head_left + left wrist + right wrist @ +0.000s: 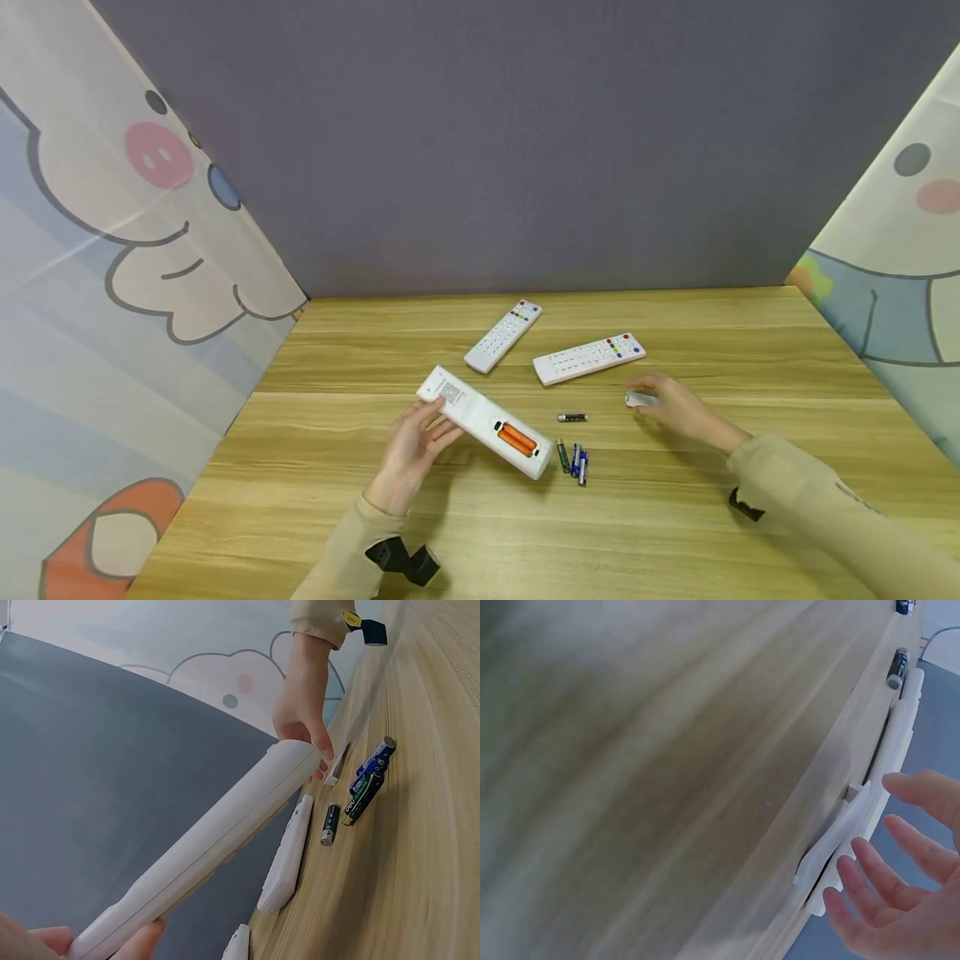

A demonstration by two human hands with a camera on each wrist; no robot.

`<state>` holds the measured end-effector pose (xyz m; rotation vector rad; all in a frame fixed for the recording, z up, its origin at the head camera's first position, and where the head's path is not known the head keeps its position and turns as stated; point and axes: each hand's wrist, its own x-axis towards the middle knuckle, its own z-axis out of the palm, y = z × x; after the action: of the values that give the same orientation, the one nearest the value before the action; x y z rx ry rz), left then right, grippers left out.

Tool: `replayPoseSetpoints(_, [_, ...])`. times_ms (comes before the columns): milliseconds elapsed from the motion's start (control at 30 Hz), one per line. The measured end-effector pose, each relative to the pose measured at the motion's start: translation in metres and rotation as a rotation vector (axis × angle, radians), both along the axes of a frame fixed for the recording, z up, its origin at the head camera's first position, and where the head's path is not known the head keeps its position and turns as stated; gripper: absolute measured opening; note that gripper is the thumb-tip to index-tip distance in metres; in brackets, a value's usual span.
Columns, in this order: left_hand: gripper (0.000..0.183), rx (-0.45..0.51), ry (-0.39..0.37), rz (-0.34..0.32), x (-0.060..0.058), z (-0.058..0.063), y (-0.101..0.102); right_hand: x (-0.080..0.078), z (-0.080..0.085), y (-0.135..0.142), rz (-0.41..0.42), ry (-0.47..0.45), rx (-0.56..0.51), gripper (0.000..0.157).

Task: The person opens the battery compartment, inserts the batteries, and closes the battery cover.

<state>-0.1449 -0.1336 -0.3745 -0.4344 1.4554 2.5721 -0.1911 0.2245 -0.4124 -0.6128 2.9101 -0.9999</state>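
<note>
My left hand (408,450) grips a white remote control (474,413) by one end, its back turned up. The battery compartment is uncovered, and two orange batteries (517,439) lie side by side in it. Over on the right, my right hand (682,410) hovers at a small white battery cover (640,400) on the table. In the right wrist view its fingers (889,881) are spread and loosely bent, with a gap between them and the cover (832,840). From the left wrist the held remote (202,840) shows edge-on.
Two more white remotes, one at the back (502,336) and one nearer the right hand (588,359), lie buttons up. A black battery (572,417), a green battery (562,456) and two blue batteries (582,469) lie mid-table. A grey panel (525,150) stands behind.
</note>
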Motion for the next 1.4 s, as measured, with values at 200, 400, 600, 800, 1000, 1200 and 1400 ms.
replayPoseSetpoints(200, [0.008, 0.003, 0.007, 0.001, 0.001, 0.000, 0.000, -0.004, -0.002, 0.001, -0.013, -0.036, 0.021, 0.036])
replayPoseSetpoints(400, [0.010, 0.012, 0.017, -0.013, 0.002, 0.001, 0.000, -0.007, -0.004, 0.001, -0.017, -0.071, 0.041, 0.037])
replayPoseSetpoints(600, [0.018, 0.009, 0.003, -0.015, 0.001, 0.001, 0.002, -0.008, -0.006, 0.002, -0.006, -0.070, 0.063, 0.036])
replayPoseSetpoints(800, [0.013, 0.015, -0.009, -0.001, 0.000, 0.000, 0.003, -0.010, -0.007, 0.000, -0.008, -0.058, 0.097, 0.035])
replayPoseSetpoints(1000, [0.009, 0.022, 0.002, -0.008, 0.000, -0.001, 0.004, -0.011, -0.007, -0.001, -0.008, -0.071, 0.101, 0.033])
replayPoseSetpoints(1200, [0.008, 0.027, 0.008, -0.012, 0.000, -0.001, 0.004, -0.011, -0.007, -0.003, -0.006, -0.073, 0.067, 0.032])
replayPoseSetpoints(1400, [0.012, 0.025, 0.010, -0.019, 0.000, -0.001, 0.005, -0.008, -0.006, -0.007, -0.015, -0.044, 0.026, 0.033])
